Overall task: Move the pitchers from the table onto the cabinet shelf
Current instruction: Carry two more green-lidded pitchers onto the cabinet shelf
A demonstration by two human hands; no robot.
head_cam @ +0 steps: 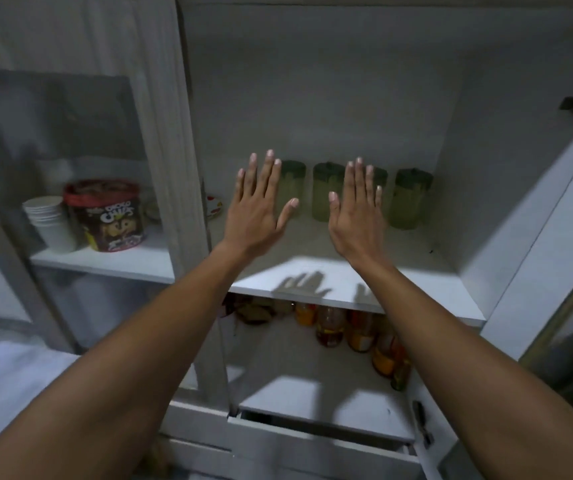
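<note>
Several pale green pitchers with dark green lids stand in a row at the back of the white cabinet shelf. The rightmost pitcher is in full view, and another pitcher shows between my hands. Two more are partly hidden behind my hands. My left hand is raised flat with fingers spread, in front of the leftmost pitcher. My right hand is held up the same way, empty, apart from the pitchers.
The open cabinet door stands at the right. Behind the glass door on the left are a cereal tub and stacked white cups. Bottles fill the shelf below. A drawer is slightly open at the bottom.
</note>
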